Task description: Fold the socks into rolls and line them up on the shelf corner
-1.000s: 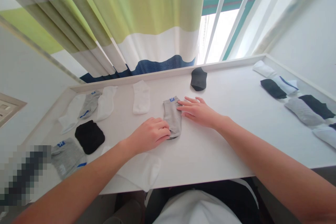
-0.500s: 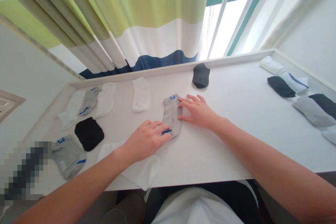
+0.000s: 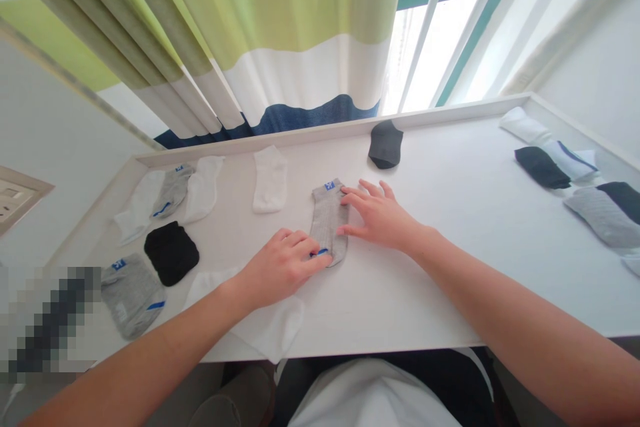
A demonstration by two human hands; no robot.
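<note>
A grey sock (image 3: pixel 330 219) with a blue label at its cuff lies flat on the white table (image 3: pixel 400 293), in front of me. My left hand (image 3: pixel 280 265) rests on its lower end, by the blue stripe, fingers partly bent and partly covering it. At the sock's right edge, my right hand (image 3: pixel 376 215) has its fingers spread, the tips touching the fabric. Under and beside my left forearm lies a white sock (image 3: pixel 275 327), partly hidden. Another white sock (image 3: pixel 270 180) and a dark grey sock (image 3: pixel 385 145) lie farther back.
On the left are a black sock (image 3: pixel 171 253), a spread grey sock (image 3: pixel 133 297), a smaller grey sock (image 3: pixel 173 190) and white socks (image 3: pixel 204 188). Several socks, among them a folded black sock (image 3: pixel 543 167), lie along the right side. A raised rim (image 3: pixel 320 138) borders the back, before a curtain (image 3: pixel 300 7).
The view has shifted slightly. My right thumb has slid a little down the grey sock's edge; my left hand stays at its lower end.
</note>
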